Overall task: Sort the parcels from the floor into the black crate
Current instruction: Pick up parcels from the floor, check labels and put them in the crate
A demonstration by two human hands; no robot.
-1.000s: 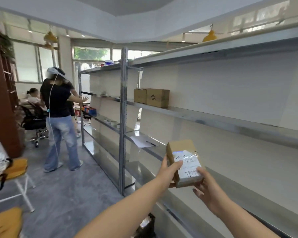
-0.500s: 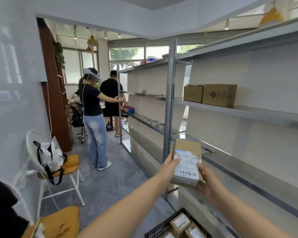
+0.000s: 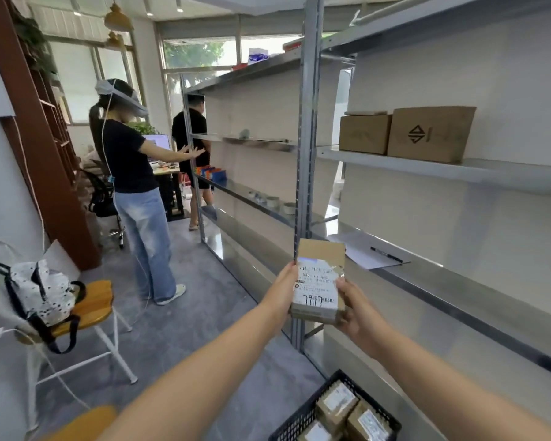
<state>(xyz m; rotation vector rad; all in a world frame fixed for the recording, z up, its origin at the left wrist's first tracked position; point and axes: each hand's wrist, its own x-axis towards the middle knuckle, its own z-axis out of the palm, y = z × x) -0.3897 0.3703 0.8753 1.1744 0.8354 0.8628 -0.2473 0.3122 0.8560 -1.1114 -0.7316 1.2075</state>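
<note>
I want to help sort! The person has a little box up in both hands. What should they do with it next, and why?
Probably lower the small parcel down into the black crate. The left hand and right hand both hold it up at chest height, label facing the camera, and the crate sits on the floor just below, already holding other parcels with some room left.

black crate (image 3: 303,421): cut by bottom edge | parcel (image 3: 319,281) label print: too blurred to read | bystander's face: blurred

Both hands — left (image 3: 283,289), right (image 3: 355,308) — hold a labelled parcel (image 3: 318,281) above the black crate (image 3: 303,418).
</note>
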